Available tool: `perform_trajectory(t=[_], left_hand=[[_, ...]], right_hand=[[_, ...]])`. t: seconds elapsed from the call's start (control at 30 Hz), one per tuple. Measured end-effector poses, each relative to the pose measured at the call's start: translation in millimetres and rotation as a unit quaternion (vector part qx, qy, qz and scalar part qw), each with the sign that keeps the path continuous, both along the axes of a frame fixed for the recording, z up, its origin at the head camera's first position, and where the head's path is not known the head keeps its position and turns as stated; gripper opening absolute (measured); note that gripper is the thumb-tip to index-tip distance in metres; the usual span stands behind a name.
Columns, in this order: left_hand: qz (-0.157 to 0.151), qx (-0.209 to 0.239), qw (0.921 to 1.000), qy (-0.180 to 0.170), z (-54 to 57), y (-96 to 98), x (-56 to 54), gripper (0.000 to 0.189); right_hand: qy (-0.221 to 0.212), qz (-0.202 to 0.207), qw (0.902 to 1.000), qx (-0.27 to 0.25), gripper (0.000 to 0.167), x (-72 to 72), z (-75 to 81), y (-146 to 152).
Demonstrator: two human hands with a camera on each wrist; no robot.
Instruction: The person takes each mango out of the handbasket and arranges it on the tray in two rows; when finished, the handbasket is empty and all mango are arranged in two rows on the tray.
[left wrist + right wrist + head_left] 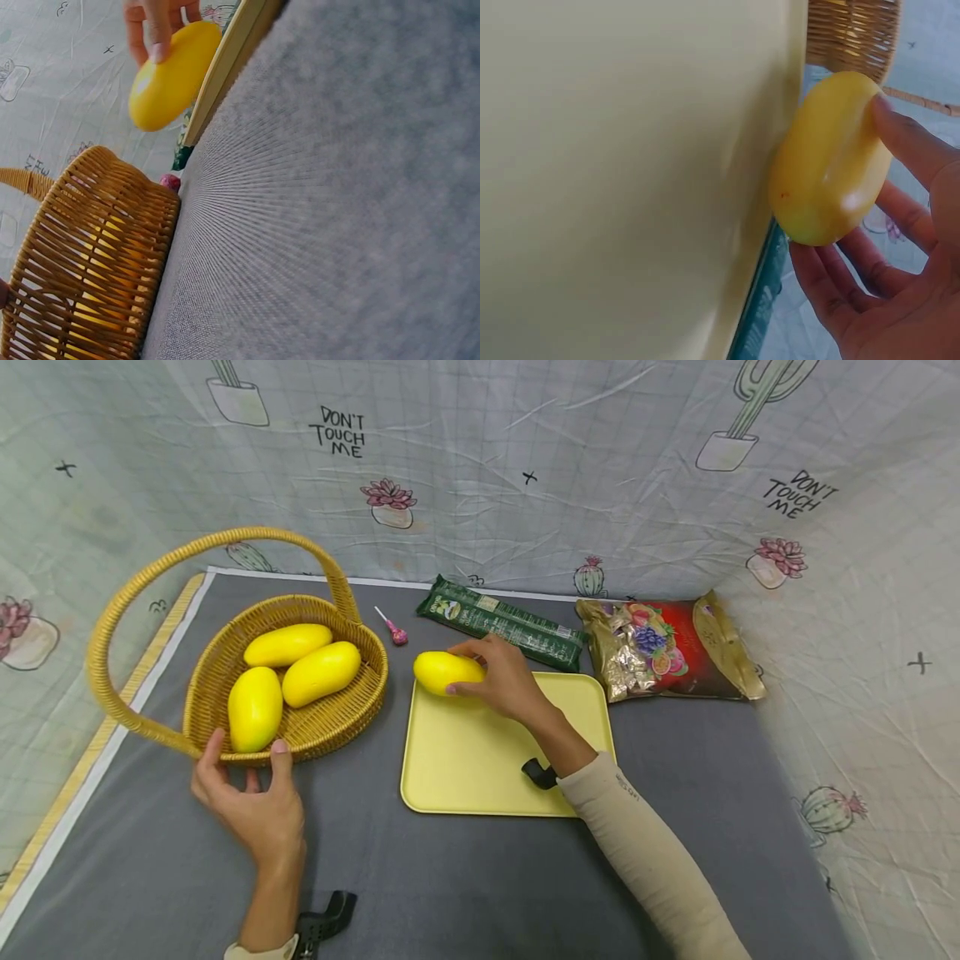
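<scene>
Your left hand (253, 806), thumb and fingers apart, grips the wicker basket's (343, 731) near rim; three yellow mangoes (322, 674) inside, just beyond. Your right hand (512, 681) pinches a fourth mango (441, 672), thumb opposing fingers; yellow tray (480, 760) beneath your wrist.

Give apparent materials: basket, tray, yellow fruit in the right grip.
Basket: wicker-like, light sheen; strands visibly interwoven. Natural cane or imitation, can't tell.
Tray: probably molded plastic, mostly matte; even color, rounded corners, raised rim. Coated metal possible.
Yellow fruit: smooth, glossy skin with bright highlights; perhaps plastic, but real fruit isn't ruled out.
</scene>
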State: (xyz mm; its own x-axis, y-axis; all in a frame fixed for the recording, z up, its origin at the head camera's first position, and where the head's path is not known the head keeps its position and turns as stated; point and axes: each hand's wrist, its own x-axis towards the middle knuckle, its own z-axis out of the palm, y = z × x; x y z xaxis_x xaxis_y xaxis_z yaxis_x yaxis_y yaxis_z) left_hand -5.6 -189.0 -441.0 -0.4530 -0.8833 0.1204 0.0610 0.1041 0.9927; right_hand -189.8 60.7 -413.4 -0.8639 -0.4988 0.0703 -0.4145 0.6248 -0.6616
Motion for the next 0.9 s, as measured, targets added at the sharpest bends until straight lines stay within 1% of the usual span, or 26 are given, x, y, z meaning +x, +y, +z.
perform_trajectory(t=[0.13, 0.2, 0.23, 0.37, 0.4, 0.47, 0.57, 0.63, 0.73, 0.9], left_hand=[[0.000, -0.005, 1.0000, 0.001, -12.6, -7.0, -0.3, 0.064], [0.001, -0.006, 1.0000, -0.002, -15.3, -8.6, -0.4, 0.064], [0.002, -0.006, 1.0000, -0.003, -13.9, -7.7, -0.1, 0.064], [0.000, -0.002, 1.0000, -0.005, 0.4, 0.5, 1.6, 0.062], [-0.001, -0.003, 1.0000, -0.004, 1.5, 1.1, 1.8, 0.062], [-0.003, -0.004, 1.0000, -0.005, -0.2, 0.0, 1.8, 0.062], [-0.004, -0.004, 0.9999, -0.010, -9.1, -5.3, 1.0, 0.063], [-0.005, -0.004, 0.9999, -0.013, -15.2, -9.4, 0.1, 0.064], [-0.005, -0.004, 0.9999, -0.011, -21.4, -14.1, -0.8, 0.065], [-0.005, -0.006, 0.9999, -0.013, -24.2, -15.0, -0.7, 0.064]], right_hand=[[0.008, 0.001, 0.9997, 0.025, 0.054, -1.1, -8.1, 0], [0.014, 0.003, 0.9993, 0.034, 0.054, -1.6, -10.9, 0], [0.017, 0.005, 0.9992, 0.037, 0.055, -1.6, -11.8, -1], [0.026, 0.010, 0.9985, 0.046, 0.055, -0.5, -11.8, -2], [0.028, 0.012, 0.9983, 0.049, 0.056, 0.0, -11.2, -3], [0.034, 0.014, 0.9978, 0.055, 0.057, 1.1, -9.8, -3], [0.053, 0.013, 0.9968, 0.058, 0.058, 4.0, -5.6, -5], [0.068, 0.011, 0.9965, 0.047, 0.059, 6.1, -1.2, -8], [0.089, 0.013, 0.9958, 0.017, 0.060, 8.6, 7.7, -19], [0.116, 0.050, 0.9918, -0.022, 0.059, 8.9, 20.1, -47]])
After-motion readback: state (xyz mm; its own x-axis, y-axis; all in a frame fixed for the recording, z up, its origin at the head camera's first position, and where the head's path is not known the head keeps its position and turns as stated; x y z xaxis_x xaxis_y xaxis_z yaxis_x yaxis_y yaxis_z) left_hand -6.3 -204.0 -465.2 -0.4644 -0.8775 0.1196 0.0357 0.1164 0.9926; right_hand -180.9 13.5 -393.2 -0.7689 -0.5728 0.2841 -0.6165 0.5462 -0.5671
